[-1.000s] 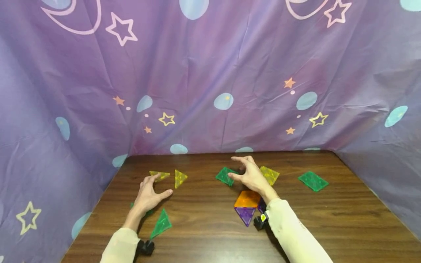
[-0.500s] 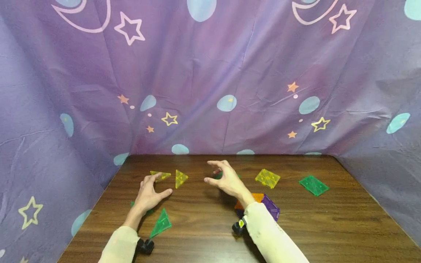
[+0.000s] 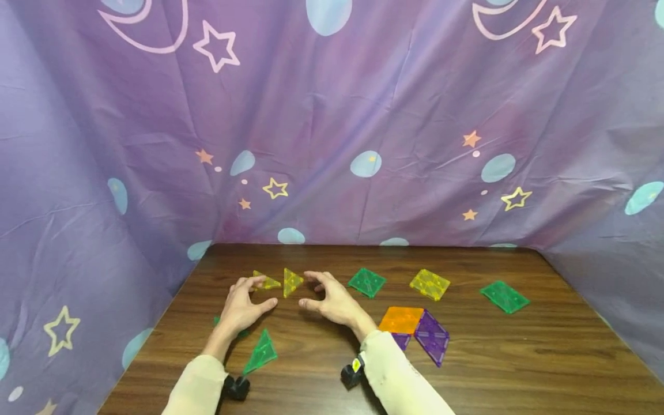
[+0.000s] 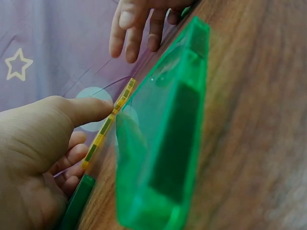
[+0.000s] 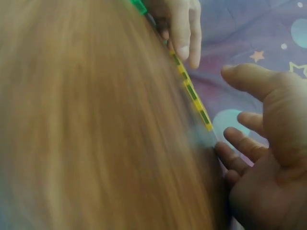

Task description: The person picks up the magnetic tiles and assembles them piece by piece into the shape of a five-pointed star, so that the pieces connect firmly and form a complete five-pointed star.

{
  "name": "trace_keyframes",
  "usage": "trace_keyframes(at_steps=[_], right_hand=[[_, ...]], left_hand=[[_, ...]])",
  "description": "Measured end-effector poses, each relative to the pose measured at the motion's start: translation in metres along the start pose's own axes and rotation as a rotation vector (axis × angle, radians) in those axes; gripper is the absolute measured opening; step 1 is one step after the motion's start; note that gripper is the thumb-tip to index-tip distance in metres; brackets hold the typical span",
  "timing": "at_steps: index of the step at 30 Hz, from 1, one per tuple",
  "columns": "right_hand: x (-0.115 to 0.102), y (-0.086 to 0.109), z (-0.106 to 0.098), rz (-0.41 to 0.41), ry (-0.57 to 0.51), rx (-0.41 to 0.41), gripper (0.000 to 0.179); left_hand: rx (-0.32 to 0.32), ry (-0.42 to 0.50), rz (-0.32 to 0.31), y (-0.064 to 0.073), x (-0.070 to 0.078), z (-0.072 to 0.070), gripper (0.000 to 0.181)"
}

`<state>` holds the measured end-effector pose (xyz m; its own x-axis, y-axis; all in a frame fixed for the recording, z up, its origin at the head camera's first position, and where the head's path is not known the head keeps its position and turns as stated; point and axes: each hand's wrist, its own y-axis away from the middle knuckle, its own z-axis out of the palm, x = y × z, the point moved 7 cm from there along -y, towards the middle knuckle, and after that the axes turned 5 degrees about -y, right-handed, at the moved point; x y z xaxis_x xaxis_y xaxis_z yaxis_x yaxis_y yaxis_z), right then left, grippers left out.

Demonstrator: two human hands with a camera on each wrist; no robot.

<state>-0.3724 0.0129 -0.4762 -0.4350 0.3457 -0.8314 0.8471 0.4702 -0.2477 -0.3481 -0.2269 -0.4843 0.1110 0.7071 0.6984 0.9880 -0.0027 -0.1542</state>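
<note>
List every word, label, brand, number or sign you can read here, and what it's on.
None: no readable text in any view.
The purple curtain shows only pictures, such as stars and ovals.
The yellow mark by the right sleeve is too small to make out.
The yellow triangle by the right hand shows no legible lettering.

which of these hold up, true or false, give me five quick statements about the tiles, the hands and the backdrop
1. The orange tile meets a purple tile edge to edge. True.
2. The hands are clasped together. False: the left hand and right hand are apart.
3. A yellow four-sided tile lies between two green tiles. True.
4. The backdrop is plain white. False: it is a purple cloth with stars and moons.
5. The table has a wood-grain top. True.
</note>
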Motion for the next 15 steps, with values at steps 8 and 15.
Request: trace_keyframes(at_steps=[8,15], right_hand=[[-0.005,-0.002,0.011,-0.112,0.271,-0.05,0.062],[0.0,-0.003,0.02,-0.115,0.43,-0.071,0.064]], left_hand=[[0.023,-0.018,0.024,0.001,0.001,-0.002,0.062],[0.024,-0.018,0.03,0.0,0.002,-0.001,0.065]])
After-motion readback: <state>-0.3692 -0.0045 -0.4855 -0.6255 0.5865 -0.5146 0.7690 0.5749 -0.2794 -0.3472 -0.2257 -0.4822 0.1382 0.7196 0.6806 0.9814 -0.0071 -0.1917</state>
